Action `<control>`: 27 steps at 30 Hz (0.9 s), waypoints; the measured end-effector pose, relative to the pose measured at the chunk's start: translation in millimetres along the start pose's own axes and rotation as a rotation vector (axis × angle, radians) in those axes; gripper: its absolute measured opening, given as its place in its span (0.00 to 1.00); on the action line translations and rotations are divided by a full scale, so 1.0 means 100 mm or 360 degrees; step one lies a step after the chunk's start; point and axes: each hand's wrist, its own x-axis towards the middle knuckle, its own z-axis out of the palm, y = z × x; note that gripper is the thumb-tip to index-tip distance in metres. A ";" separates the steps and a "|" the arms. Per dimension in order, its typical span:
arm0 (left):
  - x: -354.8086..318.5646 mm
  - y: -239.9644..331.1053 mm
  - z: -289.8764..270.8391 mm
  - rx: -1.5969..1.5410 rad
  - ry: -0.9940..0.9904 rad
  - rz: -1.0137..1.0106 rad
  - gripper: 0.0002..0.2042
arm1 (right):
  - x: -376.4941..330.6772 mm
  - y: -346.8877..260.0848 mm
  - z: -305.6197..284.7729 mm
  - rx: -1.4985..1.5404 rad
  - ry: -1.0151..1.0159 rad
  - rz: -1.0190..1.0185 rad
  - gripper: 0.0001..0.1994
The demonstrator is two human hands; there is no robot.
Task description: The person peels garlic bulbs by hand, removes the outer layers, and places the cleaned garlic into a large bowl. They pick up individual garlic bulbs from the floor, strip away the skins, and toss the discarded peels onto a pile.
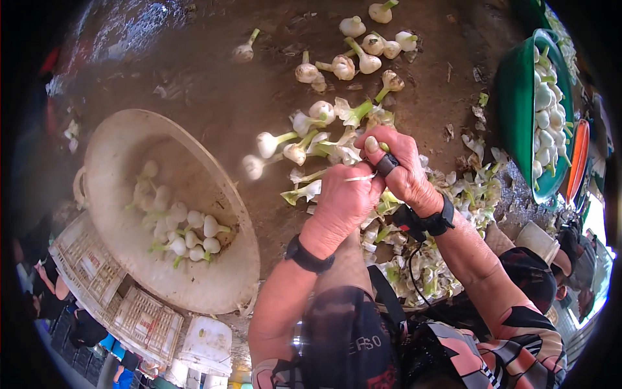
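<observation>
Both my hands are closed and pressed together above a heap of garlic. My left hand [346, 200] is a fist with a thin white strip of peel [360, 177] sticking out; what lies inside it is hidden. My right hand [405, 165], with a black band on one finger, pinches a short green garlic stem [384, 147] beside the thumb. Just beyond the hands lie garlic bulbs with green stems [297, 153] and loose leafy trimmings [353, 113]. More peelings [421, 275] are piled below my right forearm.
On the left, a large tilted pale basin [103, 194] holds several white bulbs [194, 238]. Plastic crates [146, 324] and a white tub [206, 343] stand near it. At the right are a green tub [515, 84] full of garlic and an orange basin [578, 162]. Unpeeled bulbs [343, 67] lie on the wet brown floor.
</observation>
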 end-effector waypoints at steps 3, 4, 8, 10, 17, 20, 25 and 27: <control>0.00 0.01 0.04 0.0110 0.0030 0.0014 0.06 | 0.00 0.04 -0.02 -0.0081 0.0006 -0.0047 0.17; 0.00 0.00 0.06 0.0106 0.0027 0.0014 0.06 | 0.00 0.05 -0.03 -0.0089 -0.0014 -0.0051 0.17; 0.01 -0.07 0.12 0.0136 0.0215 0.0050 0.06 | 0.06 0.01 -0.04 0.0174 -0.0074 0.0145 0.19; 0.03 -0.04 0.08 -0.0220 0.0306 -0.0262 0.08 | 0.10 0.07 -0.09 0.0881 -0.0025 0.0236 0.20; -0.22 -0.44 -0.01 -0.0803 0.0292 -0.0903 0.11 | 0.21 0.32 -0.18 0.2601 -0.0026 0.0299 0.23; -0.47 -0.58 -0.08 -0.0515 0.0077 -0.1053 0.12 | 0.25 0.41 -0.28 0.2512 0.0008 0.0505 0.22; -0.96 -0.74 -0.23 -0.0368 0.0278 -0.1356 0.09 | 0.34 -0.05 0.42 0.0341 -0.0519 0.0158 0.16; -0.95 -0.91 -0.08 -0.0148 0.0231 -0.1050 0.15 | 0.38 0.13 0.73 -0.0537 -0.0429 -0.0580 0.18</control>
